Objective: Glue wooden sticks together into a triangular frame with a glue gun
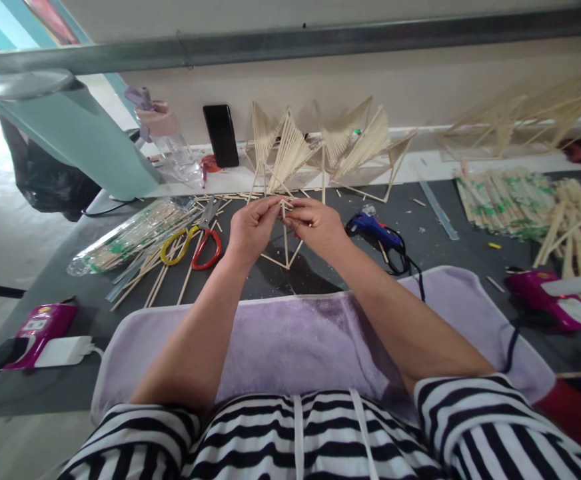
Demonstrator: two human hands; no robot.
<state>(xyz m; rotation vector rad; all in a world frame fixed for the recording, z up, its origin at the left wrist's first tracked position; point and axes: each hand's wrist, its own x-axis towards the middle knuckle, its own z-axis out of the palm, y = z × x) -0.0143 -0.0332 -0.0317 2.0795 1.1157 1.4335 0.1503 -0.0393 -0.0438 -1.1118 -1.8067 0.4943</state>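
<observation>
Stick frame (286, 248) lies between the left hand (252, 229) and right hand (319, 227), both pinching it.

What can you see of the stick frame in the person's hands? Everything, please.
The stick frame is made of thin, straight, pale sticks that look like wood. Three meet at a point on the near side: two spread outward in a V, and one runs between them up to the fingers. The left hand and right hand pinch its upper end, hiding the rest. It's over the dark tabletop; contact is unclear.
</observation>
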